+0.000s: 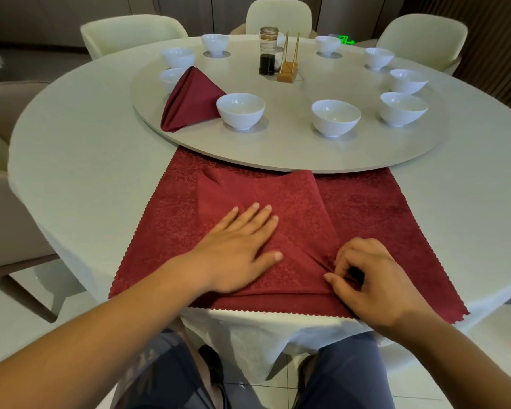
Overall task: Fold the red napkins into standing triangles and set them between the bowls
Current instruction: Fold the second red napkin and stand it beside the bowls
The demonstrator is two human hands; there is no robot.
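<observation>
While your left hand (239,246) lies flat with fingers spread on the half-folded napkin (278,219) at lower centre, your right hand (369,278) pinches a bunched fold at its lower right corner. Upper left, a finished napkin triangle (189,101) stands on the turntable (289,149) between two bowls (240,110).

Nine white bowls (240,110), at least two red napkins (189,98) (278,196), two hands (236,255) (372,278), one bottle (268,54)
</observation>
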